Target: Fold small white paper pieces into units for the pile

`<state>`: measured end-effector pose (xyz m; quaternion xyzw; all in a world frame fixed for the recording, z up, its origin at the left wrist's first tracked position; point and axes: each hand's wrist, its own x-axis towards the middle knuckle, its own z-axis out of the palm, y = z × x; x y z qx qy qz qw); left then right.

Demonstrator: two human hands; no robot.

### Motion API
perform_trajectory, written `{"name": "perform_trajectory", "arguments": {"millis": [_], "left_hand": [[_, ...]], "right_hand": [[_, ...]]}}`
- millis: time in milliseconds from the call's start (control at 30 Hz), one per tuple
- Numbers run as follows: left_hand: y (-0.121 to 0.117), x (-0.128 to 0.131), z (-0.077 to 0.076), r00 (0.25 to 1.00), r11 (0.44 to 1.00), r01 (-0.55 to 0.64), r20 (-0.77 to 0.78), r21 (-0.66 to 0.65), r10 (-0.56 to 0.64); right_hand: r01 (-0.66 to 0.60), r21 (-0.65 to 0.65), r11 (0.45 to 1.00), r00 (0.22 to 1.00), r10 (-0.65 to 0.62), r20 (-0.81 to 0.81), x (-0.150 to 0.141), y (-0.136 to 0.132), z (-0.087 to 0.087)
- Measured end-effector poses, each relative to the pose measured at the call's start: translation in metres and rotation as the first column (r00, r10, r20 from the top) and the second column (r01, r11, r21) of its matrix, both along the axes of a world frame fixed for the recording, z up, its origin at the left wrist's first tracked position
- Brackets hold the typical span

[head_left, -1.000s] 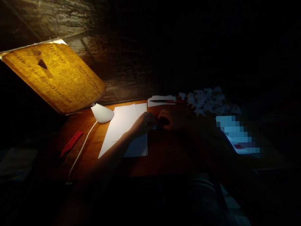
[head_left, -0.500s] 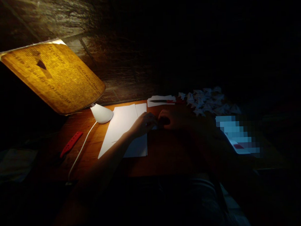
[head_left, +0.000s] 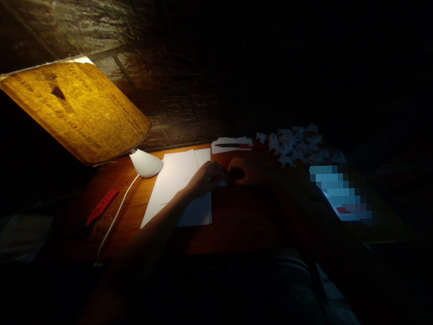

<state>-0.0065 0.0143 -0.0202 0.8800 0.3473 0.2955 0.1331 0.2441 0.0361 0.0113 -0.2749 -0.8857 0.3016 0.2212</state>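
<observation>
Over the right edge of the white paper sheets [head_left: 177,178], my left hand [head_left: 208,176] is closed with bent fingers. Just to its right, in deep shade, my right hand [head_left: 243,171] has its fingers curled and pressed in. A small piece of paper [head_left: 223,183] shows as a pale patch between the two hands; most of it is hidden by the fingers. Behind my hands lies a knife [head_left: 230,146] with a dark blade and a red handle, resting on white paper pieces [head_left: 219,141].
At the left stands a lit lamp with a printed shade [head_left: 76,110], a white base [head_left: 145,163] and a cord [head_left: 115,218]. Near it lies a red strap-like object [head_left: 102,207]. Several folded paper shapes [head_left: 294,143] are piled back right, beside a glowing, pixelated screen [head_left: 341,196].
</observation>
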Motion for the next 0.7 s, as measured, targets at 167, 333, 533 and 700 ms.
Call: {"name": "perform_trajectory", "arguments": {"millis": [167, 333, 533, 700], "left_hand": [[0.0007, 0.0003, -0.0006, 1.0, 1.0, -0.013, -0.002, -0.012, 0.013], [-0.0002, 0.0006, 0.0001, 1.0, 0.999, -0.016, -0.004, -0.028, 0.016], [-0.0005, 0.0005, 0.0004, 0.999, 0.999, -0.032, -0.019, -0.024, 0.031], [0.0011, 0.0, -0.0016, 1.0, 1.0, 0.008, 0.022, 0.004, -0.009]], "right_hand": [[0.017, 0.0, 1.0, 1.0, -0.017, 0.005, 0.0, 0.0016, -0.0018], [-0.003, -0.012, 1.0, 1.0, 0.003, -0.01, 0.0001, 0.0031, -0.0036], [0.015, -0.004, 1.0, 1.0, -0.015, -0.018, -0.0002, 0.0017, -0.0028], [-0.001, -0.005, 1.0, 1.0, 0.001, -0.026, -0.0002, 0.0026, -0.0036]]}}
